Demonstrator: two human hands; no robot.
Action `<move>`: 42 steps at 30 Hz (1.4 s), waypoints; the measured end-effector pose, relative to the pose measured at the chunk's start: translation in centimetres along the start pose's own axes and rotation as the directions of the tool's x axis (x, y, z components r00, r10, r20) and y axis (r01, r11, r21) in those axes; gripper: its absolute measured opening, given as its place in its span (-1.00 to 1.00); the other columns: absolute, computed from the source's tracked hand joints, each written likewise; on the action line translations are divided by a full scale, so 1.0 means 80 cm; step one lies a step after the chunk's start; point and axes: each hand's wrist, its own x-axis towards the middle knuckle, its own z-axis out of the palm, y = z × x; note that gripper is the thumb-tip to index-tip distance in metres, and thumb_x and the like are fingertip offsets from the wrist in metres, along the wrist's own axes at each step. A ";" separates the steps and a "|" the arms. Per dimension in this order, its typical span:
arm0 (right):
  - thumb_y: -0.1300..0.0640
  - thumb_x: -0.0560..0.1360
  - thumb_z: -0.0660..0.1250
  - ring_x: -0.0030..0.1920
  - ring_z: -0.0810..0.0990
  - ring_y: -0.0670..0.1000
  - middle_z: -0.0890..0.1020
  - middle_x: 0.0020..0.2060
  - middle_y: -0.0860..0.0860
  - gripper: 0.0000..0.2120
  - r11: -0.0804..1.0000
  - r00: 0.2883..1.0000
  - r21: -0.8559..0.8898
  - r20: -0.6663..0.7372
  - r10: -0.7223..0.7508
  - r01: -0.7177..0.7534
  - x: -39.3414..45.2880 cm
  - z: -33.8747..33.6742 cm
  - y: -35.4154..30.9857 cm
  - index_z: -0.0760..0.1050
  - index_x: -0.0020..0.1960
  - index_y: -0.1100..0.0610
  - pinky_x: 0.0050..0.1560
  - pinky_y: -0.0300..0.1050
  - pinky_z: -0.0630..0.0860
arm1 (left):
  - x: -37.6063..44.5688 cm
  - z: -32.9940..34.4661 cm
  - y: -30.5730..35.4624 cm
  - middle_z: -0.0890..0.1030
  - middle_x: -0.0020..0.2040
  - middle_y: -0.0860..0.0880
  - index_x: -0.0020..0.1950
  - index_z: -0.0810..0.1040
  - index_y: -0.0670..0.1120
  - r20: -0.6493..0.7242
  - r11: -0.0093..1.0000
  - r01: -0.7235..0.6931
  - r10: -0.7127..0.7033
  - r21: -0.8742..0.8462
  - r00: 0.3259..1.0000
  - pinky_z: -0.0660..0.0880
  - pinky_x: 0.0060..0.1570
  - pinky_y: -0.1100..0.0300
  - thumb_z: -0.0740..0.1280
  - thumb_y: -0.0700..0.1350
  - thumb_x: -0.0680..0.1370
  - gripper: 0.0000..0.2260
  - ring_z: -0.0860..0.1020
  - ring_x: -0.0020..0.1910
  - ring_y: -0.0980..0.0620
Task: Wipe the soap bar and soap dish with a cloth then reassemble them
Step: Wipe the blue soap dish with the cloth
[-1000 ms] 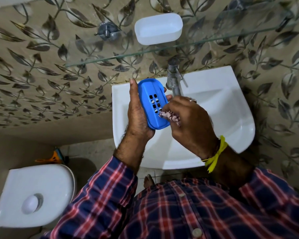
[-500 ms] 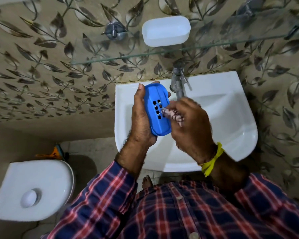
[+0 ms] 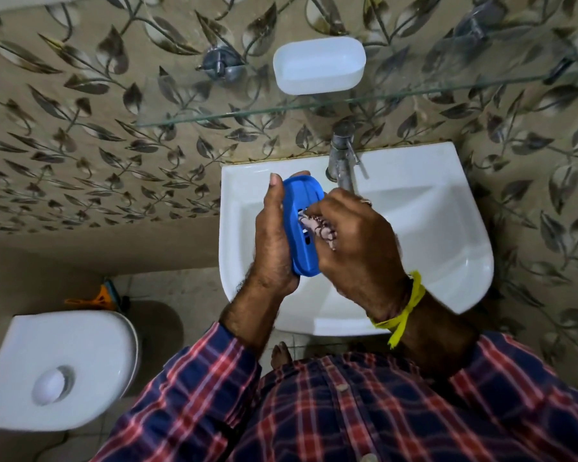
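- Far left, the white toilet tank sits low beside the sink.
- The left hand grips the blue soap dish insert on edge, over the white sink.
- The right hand pinches a patterned cloth against the slotted face.
- Up top, the white soap dish base rests on the glass shelf.
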 end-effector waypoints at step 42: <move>0.30 0.42 0.44 -0.20 0.61 0.00 0.66 -0.20 0.07 -0.93 0.973 0.979 0.169 -0.100 0.178 -0.159 0.025 -0.010 0.019 0.60 -0.10 0.26 -0.12 -0.15 0.56 | -0.007 -0.004 -0.016 0.69 0.15 -0.12 0.33 0.59 -0.03 0.062 0.997 -0.011 0.006 0.071 0.998 0.54 0.18 -0.10 0.16 0.29 0.56 -0.46 0.65 0.09 -0.11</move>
